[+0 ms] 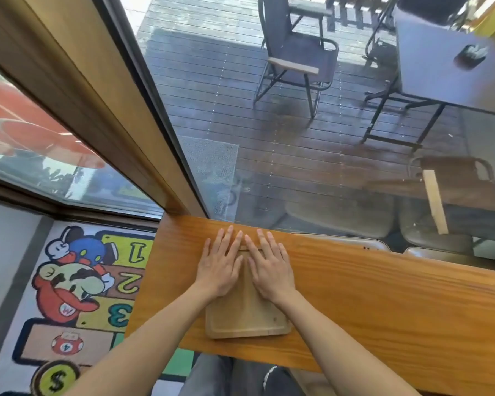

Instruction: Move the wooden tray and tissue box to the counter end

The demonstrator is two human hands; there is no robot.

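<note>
A pale wooden tray [247, 318] with a shallow rim lies flat on the orange-brown wooden counter [369, 295], near the counter's left end. My left hand [220, 265] and my right hand [269, 268] both rest palm-down on the tray's far half, fingers stretched out and side by side, fingertips reaching past the tray's far edge toward the window. Neither hand grips anything. No tissue box is in view.
The counter runs along a large window [297, 152] with a wooden frame post [120, 118] at its left end. Below on the left lies a cartoon floor mat [77, 295]. Outside the glass stand chairs [295, 52] and a table [446, 70] on a deck.
</note>
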